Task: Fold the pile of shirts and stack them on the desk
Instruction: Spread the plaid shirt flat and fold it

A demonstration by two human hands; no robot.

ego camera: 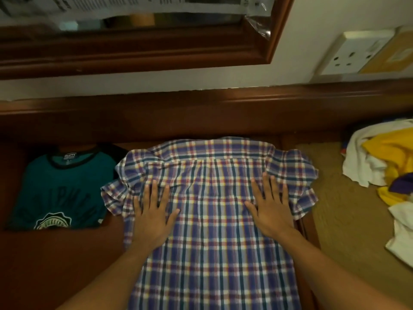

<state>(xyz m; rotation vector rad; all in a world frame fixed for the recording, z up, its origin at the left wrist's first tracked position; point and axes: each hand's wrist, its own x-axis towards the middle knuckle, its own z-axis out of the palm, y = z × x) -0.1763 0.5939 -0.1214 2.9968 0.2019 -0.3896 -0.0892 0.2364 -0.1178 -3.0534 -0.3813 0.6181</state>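
plaid in blue, red and white, a short-sleeved plaid shirt (pixel 210 231) lies spread flat in the middle of a dark wooden desk (pixel 55 265), back side up, collar toward the wall (pixel 156 83) and hem toward the person. both hands press down on its upper half, palms flat. the left hand (pixel 152 218) rests on the shirt's left side just below the rumpled sleeve, its fingers (pixel 154 191) straight and slightly spread, gripping nothing. the right hand (pixel 272 209) lies level with it on the right side, close to the other sleeve, fingers (pixel 266 186) likewise stretched out and holding nothing. bare forearms reach in from the bottom edge.

just beside the plaid shirt on the left sits a folded teal t-shirt (pixel 60 191) with a dark neckband and a white printed crest, face up on the desk; the plaid sleeve touches its right edge. at the far right, apart from the plaid shirt, a loose pile of shirts (pixel 384 166) in white, yellow and purple lies crumpled on a tan textured surface (pixel 342 220); whether that surface belongs to the desk cannot be told. a brown mirror frame (pixel 134 52) hangs on the wall above, with a pale wall socket (pixel 355 52) to its right.
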